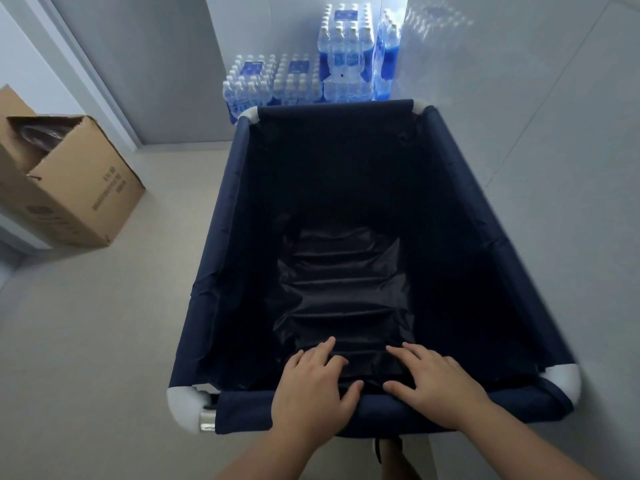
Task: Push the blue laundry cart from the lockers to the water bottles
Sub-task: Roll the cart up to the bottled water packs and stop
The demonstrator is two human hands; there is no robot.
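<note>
The blue laundry cart [221, 237] fills the middle of the head view, a dark navy fabric bin with white corner joints and nothing visible inside. Both of my hands rest on its near rim. My left hand [311, 386] lies flat over the rail with fingers spread, thumb hooked inward. My right hand [433, 382] lies beside it in the same pose. Shrink-wrapped packs of water bottles [311, 77] are stacked against the wall just beyond the cart's far rim. The lockers are out of view.
An open cardboard box [69, 181] stands on the floor at the left, near a door frame. A grey wall [536, 116] runs close along the cart's right side. Bare pale floor [104, 323] lies left of the cart.
</note>
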